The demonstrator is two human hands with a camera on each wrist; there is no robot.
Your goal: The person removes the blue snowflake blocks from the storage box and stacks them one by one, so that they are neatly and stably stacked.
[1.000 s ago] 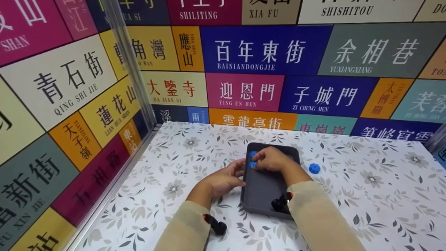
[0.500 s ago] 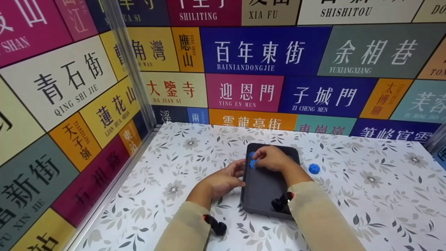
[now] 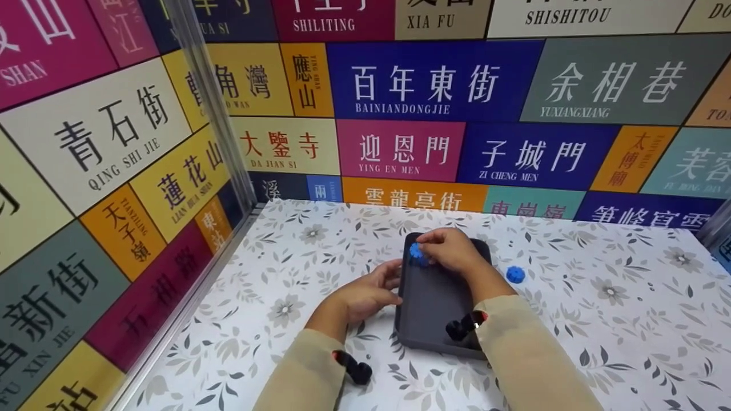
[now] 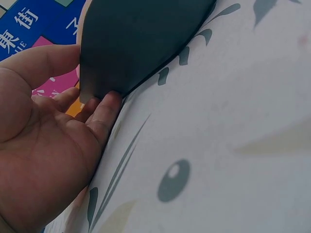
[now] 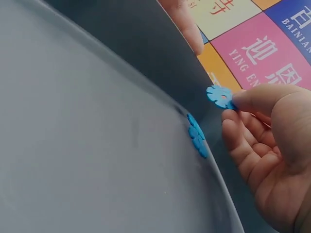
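My right hand (image 3: pixel 454 251) is over the far left part of a dark grey tray (image 3: pixel 437 302). Its thumb and forefinger pinch a small blue snowflake disc (image 5: pixel 221 97) with a notched edge. Lower in the right wrist view, more blue disc pieces (image 5: pixel 198 137) lie at the tray's inside corner. My left hand (image 3: pixel 365 294) lies along the tray's left side, its fingers and thumb loosely extended against the outer wall. In the left wrist view, fingertips (image 4: pixel 111 104) touch the dark wall near the tabletop.
Another blue notched piece (image 3: pixel 515 274) lies on the floral tabletop (image 3: pixel 571 342) right of the tray. Walls with coloured sign panels (image 3: pixel 400 151) stand behind and to the left. Black wrist devices (image 3: pixel 357 368) jut out by both sleeves.
My right hand has lifted and shifted toward the tray's far end, taking the pinched blue disc with it. The left hand and the tray stay where they were.
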